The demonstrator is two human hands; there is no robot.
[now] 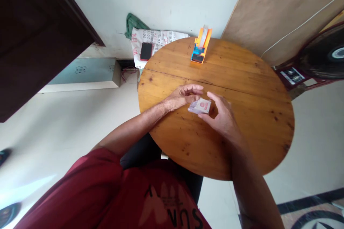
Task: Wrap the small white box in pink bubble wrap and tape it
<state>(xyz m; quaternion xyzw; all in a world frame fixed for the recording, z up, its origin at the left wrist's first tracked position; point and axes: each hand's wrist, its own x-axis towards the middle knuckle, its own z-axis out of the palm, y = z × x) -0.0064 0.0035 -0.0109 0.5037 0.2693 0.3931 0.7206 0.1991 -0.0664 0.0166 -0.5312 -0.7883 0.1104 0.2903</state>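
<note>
A small deck of cards (200, 106) with a pale back and a red emblem sits just above the middle of the round wooden table (242, 89). My left hand (182, 97) pinches its left edge with curled fingers. My right hand (221, 116) closes on its right side, thumb over the top and fingers beneath. Both hands hold the deck together, close over the tabletop.
An orange and blue card-dealing device (201, 45) stands at the table's far edge. Behind the table lie a printed paper sheet (158, 39), a black wallet-like item (146, 50) and a green cloth (133, 23). A fan (326, 55) stands at the right.
</note>
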